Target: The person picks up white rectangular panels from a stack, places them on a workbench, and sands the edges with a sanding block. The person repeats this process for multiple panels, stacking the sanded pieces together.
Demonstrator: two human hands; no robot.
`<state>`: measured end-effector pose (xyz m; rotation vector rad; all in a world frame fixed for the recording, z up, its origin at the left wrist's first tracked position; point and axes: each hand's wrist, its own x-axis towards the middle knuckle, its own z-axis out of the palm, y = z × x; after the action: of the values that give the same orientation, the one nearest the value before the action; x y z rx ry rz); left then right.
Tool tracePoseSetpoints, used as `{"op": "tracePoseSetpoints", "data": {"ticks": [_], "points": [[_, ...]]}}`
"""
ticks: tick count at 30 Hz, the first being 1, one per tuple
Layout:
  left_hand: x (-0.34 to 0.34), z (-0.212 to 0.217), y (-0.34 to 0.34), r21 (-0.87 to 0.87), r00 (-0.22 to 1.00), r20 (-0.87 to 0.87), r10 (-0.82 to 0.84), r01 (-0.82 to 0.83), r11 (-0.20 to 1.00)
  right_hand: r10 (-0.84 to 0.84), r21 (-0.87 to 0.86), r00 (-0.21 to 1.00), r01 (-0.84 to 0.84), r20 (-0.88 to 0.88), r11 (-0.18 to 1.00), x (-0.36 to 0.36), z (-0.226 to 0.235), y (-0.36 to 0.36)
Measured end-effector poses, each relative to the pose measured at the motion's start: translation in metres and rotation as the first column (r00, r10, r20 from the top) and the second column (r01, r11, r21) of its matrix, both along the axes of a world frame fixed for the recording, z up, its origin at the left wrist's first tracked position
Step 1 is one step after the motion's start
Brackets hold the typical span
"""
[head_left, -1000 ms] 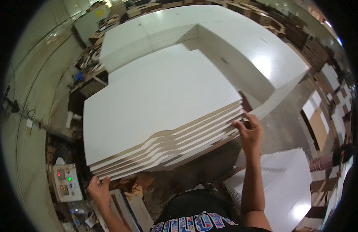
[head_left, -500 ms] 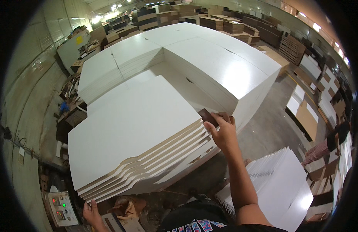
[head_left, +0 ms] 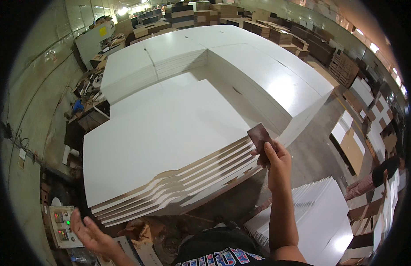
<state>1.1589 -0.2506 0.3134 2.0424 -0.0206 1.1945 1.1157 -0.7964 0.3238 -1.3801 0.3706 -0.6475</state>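
My right hand (head_left: 277,160) grips a flat, dark brown rectangular block (head_left: 258,134), thumb on its face. The block is raised near the right corner of a stack of white boards (head_left: 161,133). Those boards have wavy cut front edges showing a pale tan core, spread like steps. At the lower left my left hand (head_left: 93,235) is off the boards, its fingers apart and nothing in it. Beside that hand stands a control box (head_left: 63,227) with a green light and red displays.
Taller stacks of white boards (head_left: 267,66) rise behind and to the right. Another pile of white panels (head_left: 320,221) lies low at my right. Brown paper (head_left: 147,228) lies below the front edge. A person's patterned sleeve or clothing (head_left: 359,187) shows at far right.
My right hand has lifted the brown block up from the boards' right corner. My left hand has left the front left corner and opened, moving left toward the control box. The view has shifted slightly.
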Motion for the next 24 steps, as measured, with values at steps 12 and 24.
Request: {"op": "tracePoseSetpoints", "data": {"ticks": [12, 24], "points": [[0.045, 0.103, -0.047, -0.128, 0.441, -0.337, -0.832, 0.854, 0.504, 0.516, -0.423, 0.845, -0.419, 0.142, 0.803, 0.004, 0.046, 0.259], [0.1, 0.062, 0.069, 0.288, 0.471, -0.022, -0.882, 0.847, 0.446, 0.487, -0.886, 0.873, -0.21, 0.021, 0.414, 0.031, 0.043, 0.333]]}}
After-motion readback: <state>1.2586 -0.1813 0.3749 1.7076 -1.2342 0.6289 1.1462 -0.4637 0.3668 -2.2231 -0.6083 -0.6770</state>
